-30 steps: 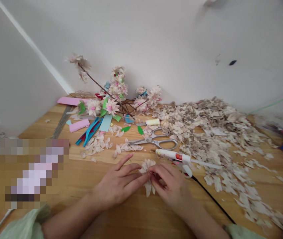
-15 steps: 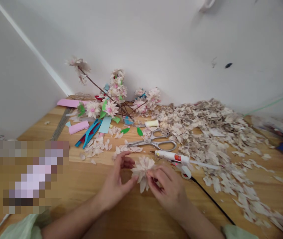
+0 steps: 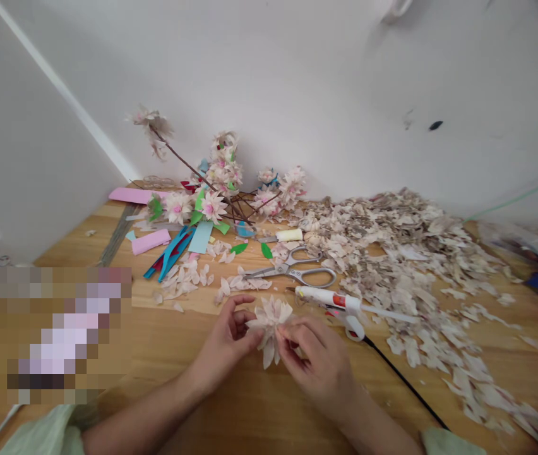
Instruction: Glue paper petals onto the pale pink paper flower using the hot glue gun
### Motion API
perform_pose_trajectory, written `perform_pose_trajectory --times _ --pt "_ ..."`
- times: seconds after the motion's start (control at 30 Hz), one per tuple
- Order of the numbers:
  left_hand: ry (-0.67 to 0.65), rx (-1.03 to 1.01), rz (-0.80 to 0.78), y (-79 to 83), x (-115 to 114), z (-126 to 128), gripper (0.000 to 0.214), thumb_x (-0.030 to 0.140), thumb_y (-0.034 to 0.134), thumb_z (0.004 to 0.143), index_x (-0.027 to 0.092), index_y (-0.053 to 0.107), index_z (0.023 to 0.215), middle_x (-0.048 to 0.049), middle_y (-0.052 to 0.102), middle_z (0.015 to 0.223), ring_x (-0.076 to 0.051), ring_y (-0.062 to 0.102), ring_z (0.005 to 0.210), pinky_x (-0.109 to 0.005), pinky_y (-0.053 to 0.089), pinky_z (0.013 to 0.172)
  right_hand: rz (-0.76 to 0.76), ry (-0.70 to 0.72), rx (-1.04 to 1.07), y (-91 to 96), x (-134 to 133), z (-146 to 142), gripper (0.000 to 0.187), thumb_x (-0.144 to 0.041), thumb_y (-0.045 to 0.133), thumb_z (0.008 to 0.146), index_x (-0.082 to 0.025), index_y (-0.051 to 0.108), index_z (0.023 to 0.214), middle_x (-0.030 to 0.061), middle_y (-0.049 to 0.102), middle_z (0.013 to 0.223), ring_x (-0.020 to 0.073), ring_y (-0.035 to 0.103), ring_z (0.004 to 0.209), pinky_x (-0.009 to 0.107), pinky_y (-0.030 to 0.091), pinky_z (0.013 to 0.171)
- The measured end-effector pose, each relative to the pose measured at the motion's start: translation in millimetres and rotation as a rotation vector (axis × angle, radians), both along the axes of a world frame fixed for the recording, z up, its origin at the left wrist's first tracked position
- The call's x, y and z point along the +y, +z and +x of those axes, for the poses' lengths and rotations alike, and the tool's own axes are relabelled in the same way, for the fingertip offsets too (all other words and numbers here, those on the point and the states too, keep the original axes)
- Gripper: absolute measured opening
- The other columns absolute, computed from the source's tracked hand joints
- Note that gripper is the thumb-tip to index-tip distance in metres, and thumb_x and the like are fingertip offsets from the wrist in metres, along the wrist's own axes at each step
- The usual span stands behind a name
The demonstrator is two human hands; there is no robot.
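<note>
Low over the front of the table, a pale many-petalled handmade flower (image 3: 271,316) is between my two hands. My left hand (image 3: 233,332) has its thumb against the flower's left petals, its fingers curled behind them. At the flower's centre, my right hand (image 3: 319,354) pinches with thumb and forefinger; whatever small piece is between those fingertips is hidden. Just beyond lie metal scissors (image 3: 292,272) with their handles to the right. A white glue gun (image 3: 330,298) rests by my right hand, a glue stick jutting from its back end.
A large heap of dried petals (image 3: 392,234) spreads over the right side. Finished flowers on twigs (image 3: 215,205) stand at the back, near blue strips (image 3: 169,253) and pink paper (image 3: 150,241). The glue gun's black cord (image 3: 406,382) runs to the front right.
My left thumb has shifted up a little onto the flower's petals, and the flower has turned slightly. My right hand keeps its pinch at the centre. Everything on the table stays in place.
</note>
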State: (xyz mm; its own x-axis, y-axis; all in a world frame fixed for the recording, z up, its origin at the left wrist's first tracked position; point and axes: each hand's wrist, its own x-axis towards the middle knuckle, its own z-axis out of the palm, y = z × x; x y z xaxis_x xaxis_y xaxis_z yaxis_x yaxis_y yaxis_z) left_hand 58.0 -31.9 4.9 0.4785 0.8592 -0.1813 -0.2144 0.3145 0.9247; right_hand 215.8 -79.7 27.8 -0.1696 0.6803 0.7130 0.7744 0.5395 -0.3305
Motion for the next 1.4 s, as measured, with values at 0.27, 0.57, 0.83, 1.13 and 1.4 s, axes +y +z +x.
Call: perform_pose_trajectory --times 0.27,0.57,0.83,1.13,1.4 --pt "0.045 0.026 -0.046 0.5 -1.6 3.9 0.055 0.031 0.078 0.061 0.023 0.042 0.102 0.0071 0.055 0.069 -0.008 0.052 0.055 -0.021 0.037 0.054 0.018 -0.001 -0.013 -0.6 -0.8 -1.6 0.019 -0.005 0.051 0.082 -0.021 0.053 0.074 0.0005 0.058 0.061 0.0142 0.055 0.056 0.025 0.046 0.053" --pt "0.046 0.008 -0.064 3.9 -2.5 3.1 0.056 0.029 0.077 0.059 0.023 0.040 0.100 0.0072 0.057 0.069 -0.008 0.052 0.056 -0.022 0.038 0.055 0.007 0.015 -0.009 0.0 -0.7 -1.9 0.019 -0.003 0.052 0.082 -0.020 0.052 0.074 0.0020 0.060 0.062 0.0147 0.057 0.057 0.025 0.047 0.053" --pt "0.067 0.007 -0.091 2.0 -2.2 5.1 0.059 0.029 0.080 0.057 0.023 0.040 0.101 0.0069 0.058 0.071 -0.007 0.053 0.057 -0.022 0.038 0.057 -0.003 0.022 -0.001 -0.3 -0.6 -0.9 0.018 -0.004 0.051 0.083 -0.020 0.053 0.076 0.0022 0.061 0.064 0.0145 0.057 0.059 0.025 0.047 0.054" --pt "0.097 -0.009 -0.113 8.0 -4.3 3.2 0.058 0.028 0.079 0.059 0.021 0.040 0.102 0.0057 0.061 0.070 -0.009 0.055 0.059 -0.022 0.041 0.058 0.029 0.017 -0.009 -1.9 1.1 0.3 0.017 -0.004 0.052 0.084 -0.019 0.051 0.075 0.0019 0.059 0.063 0.0143 0.056 0.059 0.025 0.047 0.054" --pt "0.120 -0.043 -0.099 4.9 -4.6 4.1 0.055 0.029 0.079 0.061 0.021 0.043 0.101 0.0073 0.058 0.064 -0.008 0.053 0.056 -0.022 0.040 0.057 0.036 -0.010 -0.018 -3.1 0.2 0.6 0.016 -0.004 0.055 0.083 -0.018 0.052 0.076 0.0030 0.059 0.063 0.0148 0.056 0.058 0.025 0.047 0.053"
